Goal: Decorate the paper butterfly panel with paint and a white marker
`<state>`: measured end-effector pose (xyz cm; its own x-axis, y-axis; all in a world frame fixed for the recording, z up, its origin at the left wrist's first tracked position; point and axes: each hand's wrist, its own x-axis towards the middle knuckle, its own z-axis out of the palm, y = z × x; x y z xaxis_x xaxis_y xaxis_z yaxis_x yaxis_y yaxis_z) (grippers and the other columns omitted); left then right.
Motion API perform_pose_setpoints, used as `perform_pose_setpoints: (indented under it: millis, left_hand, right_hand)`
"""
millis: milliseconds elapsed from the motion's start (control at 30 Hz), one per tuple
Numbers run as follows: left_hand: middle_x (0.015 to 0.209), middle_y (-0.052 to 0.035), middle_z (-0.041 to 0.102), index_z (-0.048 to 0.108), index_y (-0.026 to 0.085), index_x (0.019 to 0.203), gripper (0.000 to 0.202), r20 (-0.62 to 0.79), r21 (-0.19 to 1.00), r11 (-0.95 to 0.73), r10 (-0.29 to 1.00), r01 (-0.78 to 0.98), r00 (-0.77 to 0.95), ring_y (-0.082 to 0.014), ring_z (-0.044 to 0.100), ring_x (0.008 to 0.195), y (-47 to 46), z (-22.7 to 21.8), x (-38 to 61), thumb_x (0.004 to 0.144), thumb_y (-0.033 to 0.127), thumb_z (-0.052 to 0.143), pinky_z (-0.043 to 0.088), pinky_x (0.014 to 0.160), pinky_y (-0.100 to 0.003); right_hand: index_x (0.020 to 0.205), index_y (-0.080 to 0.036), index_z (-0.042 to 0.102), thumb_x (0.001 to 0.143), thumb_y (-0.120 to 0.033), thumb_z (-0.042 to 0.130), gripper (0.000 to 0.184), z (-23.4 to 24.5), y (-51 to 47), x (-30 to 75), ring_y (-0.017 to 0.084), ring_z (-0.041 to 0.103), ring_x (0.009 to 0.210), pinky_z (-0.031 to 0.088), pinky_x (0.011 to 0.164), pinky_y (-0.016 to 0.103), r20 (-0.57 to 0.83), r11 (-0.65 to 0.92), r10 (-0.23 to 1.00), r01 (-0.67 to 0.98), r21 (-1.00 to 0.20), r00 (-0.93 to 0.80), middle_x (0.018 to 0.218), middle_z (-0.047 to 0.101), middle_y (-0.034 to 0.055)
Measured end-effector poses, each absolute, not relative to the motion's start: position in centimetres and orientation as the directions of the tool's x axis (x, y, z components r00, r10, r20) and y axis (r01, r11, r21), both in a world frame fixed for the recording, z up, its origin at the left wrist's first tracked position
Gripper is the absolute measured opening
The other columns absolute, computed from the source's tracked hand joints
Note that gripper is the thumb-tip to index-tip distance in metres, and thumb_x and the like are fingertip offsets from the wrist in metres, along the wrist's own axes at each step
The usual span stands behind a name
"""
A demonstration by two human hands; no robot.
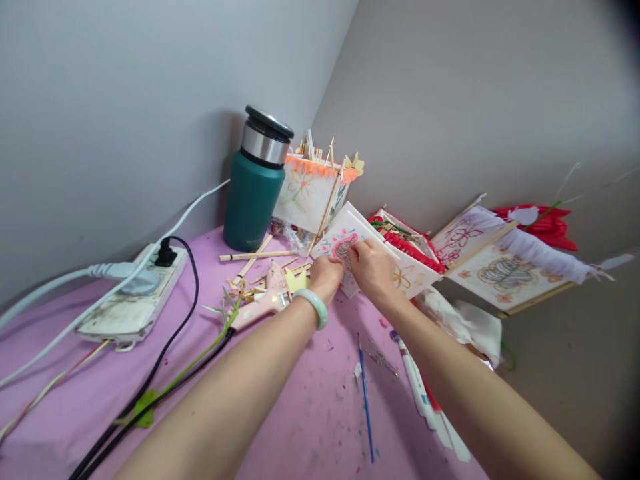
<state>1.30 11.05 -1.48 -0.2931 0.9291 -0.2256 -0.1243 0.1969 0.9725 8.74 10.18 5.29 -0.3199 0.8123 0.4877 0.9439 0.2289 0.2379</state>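
My left hand (327, 279), with a pale green bangle (315, 305) on its wrist, is closed at the lower left of a white panel (350, 223) painted with a pink, blue and grey pattern. Close beside it, my right hand (371, 268) is closed too, in front of the same panel. The fingertips of both hands nearly meet; what they pinch is hidden. A pink glue gun (260, 305) lies left of my left hand. Behind my right hand sits a white box with red ruffled trim (407, 252) and a yellow flower drawing.
A green bottle (255, 190) stands at the back, beside an orange-trimmed box (305, 197) full of sticks. Wooden sticks (257, 255) lie near it. A power strip (135, 300) and cables occupy the left. A blue paintbrush (366, 400) and white marker (415, 380) lie in front; painted lanterns (515, 273) stand right.
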Motion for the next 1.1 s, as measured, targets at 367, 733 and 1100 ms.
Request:
perform_pose_setpoints:
  millis: [367, 733, 1100]
  left_hand:
    - [0.075, -0.0075, 0.071, 0.071, 0.017, 0.078, 0.010, -0.233, 0.969, 0.198, 0.931, -0.149, -0.281, -0.0182, 0.063, 0.056, 10.3, -0.8, 1.1, 0.072, 0.017, 0.063, 0.043, 0.043, -0.025]
    - [0.072, -0.0075, 0.071, 0.070, 0.018, 0.071, 0.006, -0.157, 0.987, 0.157, 0.937, -0.025, -0.312, -0.0207, 0.066, 0.064, 10.6, -1.2, 1.1, 0.071, 0.019, 0.065, 0.048, 0.054, -0.027]
    - [0.076, -0.0055, 0.073, 0.072, 0.022, 0.079, 0.011, -0.064, 0.992, 0.093, 0.946, 0.079, -0.318, -0.0218, 0.067, 0.076, 11.4, -1.9, 1.2, 0.073, 0.022, 0.063, 0.049, 0.065, -0.027]
  right_hand:
    - [0.090, -0.019, 0.071, 0.093, -0.028, 0.042, 0.031, 4.6, 10.5, 9.2, 0.018, 0.056, 0.073, 0.021, 0.056, 0.030, 0.529, 0.211, 0.784, 0.940, 0.269, -0.327, 0.091, 0.067, 0.0070]
    - [0.090, -0.018, 0.071, 0.093, -0.028, 0.040, 0.032, 4.4, 10.5, 9.5, 0.018, 0.055, 0.075, 0.022, 0.056, 0.029, 0.568, 0.218, 0.754, 0.941, 0.257, -0.330, 0.088, 0.066, 0.0085]
    - [0.090, -0.018, 0.070, 0.093, -0.029, 0.040, 0.032, 4.3, 10.6, 9.7, 0.018, 0.055, 0.075, 0.021, 0.055, 0.030, 0.551, 0.200, 0.765, 0.936, 0.289, -0.334, 0.090, 0.066, 0.0085]
